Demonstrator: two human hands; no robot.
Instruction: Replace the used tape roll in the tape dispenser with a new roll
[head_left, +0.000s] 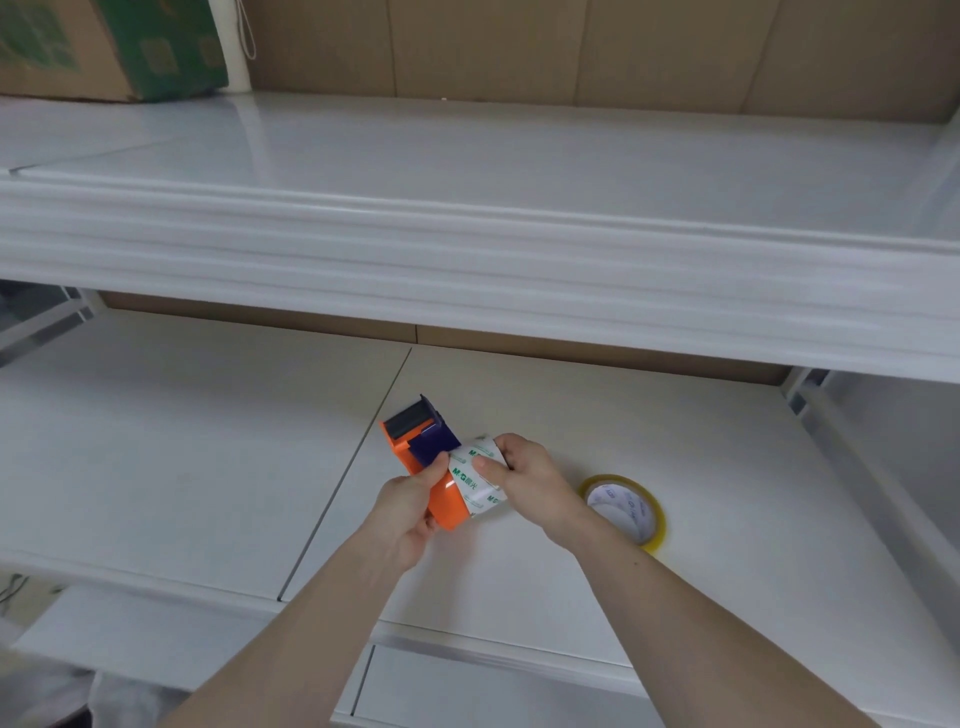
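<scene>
Landmark: the tape dispenser (423, 457), orange body with a dark blue top, held above the lower shelf (182, 441); every place below is told from it.
Your forearms: they come up from the bottom edge and meet at the dispenser, the left one from the lower left, the right one from the lower right.
Your left hand (405, 506): closed around the near end of the dispenser's orange body from the left, thumb up against the side.
Your right hand (524, 480): just right of the dispenser, thumb and fingers pinched on the used roll.
Used roll (475, 480): a white core with green lettering, touching the dispenser's right side and tilted. You cannot tell whether it sits on the hub or is already clear of it.
New tape roll (623, 512): yellowish clear tape on a white core, lying flat on the lower shelf to the right of the dispenser, beyond your right wrist and apart from both hands.
Dispenser head: the dark roller end points away from you, up and to the left.
Lower shelf: white panels, with a seam running past the dispenser's left side.
Upper shelf (467, 249): white, above and beyond the dispenser.
Cardboard box (104, 47): brown with green print, on the upper shelf, far to the upper left of the dispenser.
Back wall: brown cardboard panels behind both shelves.
</scene>
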